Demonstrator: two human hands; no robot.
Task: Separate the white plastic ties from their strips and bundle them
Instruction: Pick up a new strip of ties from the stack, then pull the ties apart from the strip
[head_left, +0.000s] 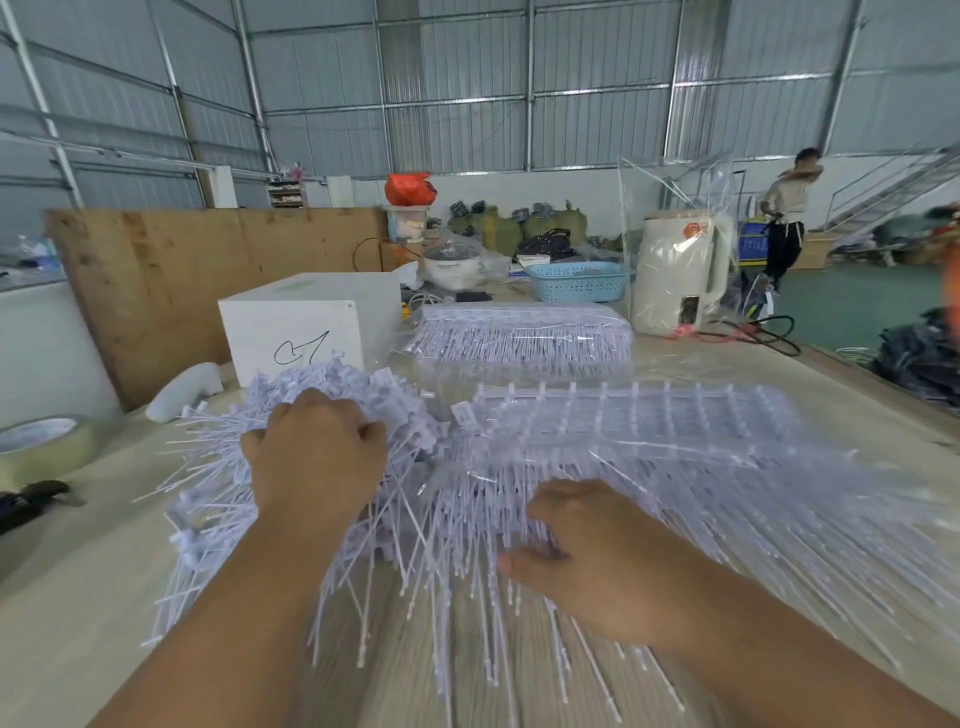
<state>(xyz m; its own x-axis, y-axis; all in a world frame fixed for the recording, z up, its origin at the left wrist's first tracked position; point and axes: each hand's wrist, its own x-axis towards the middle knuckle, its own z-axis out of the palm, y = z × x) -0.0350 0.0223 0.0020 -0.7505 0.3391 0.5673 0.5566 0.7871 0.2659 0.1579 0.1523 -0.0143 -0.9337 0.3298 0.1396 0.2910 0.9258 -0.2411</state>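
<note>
Wooden table (78, 597): left hand (317, 457) grips loose white ties (218, 499); right hand (587, 561), fingers curled, holds strip ties (649, 467).

We see both bare forearms reaching from the near edge toward the far side. The left hand (317, 457) lies farther out, back upward, its fingers curled under and away from us into a closed grip. The right hand (587, 551) lies nearer and to the right, palm down, its thumb extended toward the left and its fingers bent downward; motion blur obscures the fingertips of both hands.
</note>
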